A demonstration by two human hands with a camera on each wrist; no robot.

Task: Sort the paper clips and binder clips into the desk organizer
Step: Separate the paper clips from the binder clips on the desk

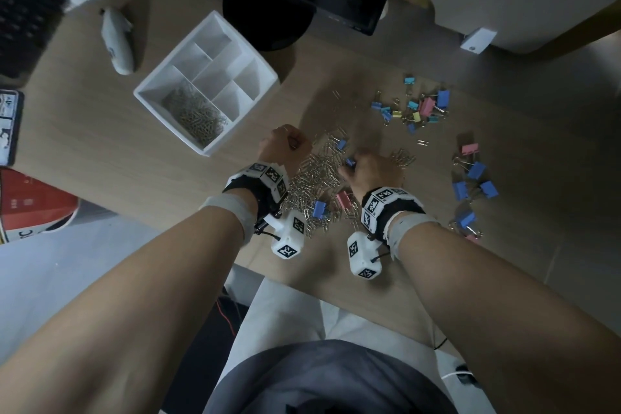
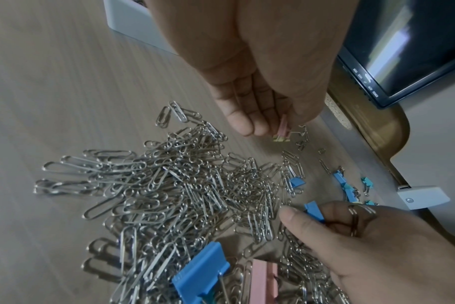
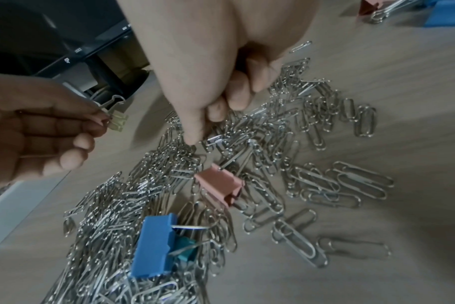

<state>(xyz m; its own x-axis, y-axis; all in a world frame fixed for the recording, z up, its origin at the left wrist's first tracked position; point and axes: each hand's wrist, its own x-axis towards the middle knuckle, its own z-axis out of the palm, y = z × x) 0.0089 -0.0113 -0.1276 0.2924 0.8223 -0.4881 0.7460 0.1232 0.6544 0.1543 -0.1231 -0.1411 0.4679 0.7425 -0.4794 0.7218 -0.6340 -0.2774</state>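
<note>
A loose pile of silver paper clips (image 1: 312, 178) lies on the wooden desk, with a blue binder clip (image 1: 318, 208) and a pink binder clip (image 1: 343, 199) mixed in. My left hand (image 1: 292, 144) hovers over the pile's far left edge and pinches small pink and yellow binder clips (image 2: 282, 131). My right hand (image 1: 356, 165) is down on the pile, fingers curled round a small blue binder clip (image 2: 314, 211) together with some paper clips. The white desk organizer (image 1: 158, 87) stands at the left rear; paper clips (image 1: 195, 114) fill its front compartment.
More coloured binder clips lie in two groups, at the right rear (image 1: 413, 107) and at the right (image 1: 473, 185). A monitor with a black round base (image 1: 268, 17) stands behind. A white model aircraft (image 1: 117, 40) lies left of the organizer. The desk's front edge runs just below my wrists.
</note>
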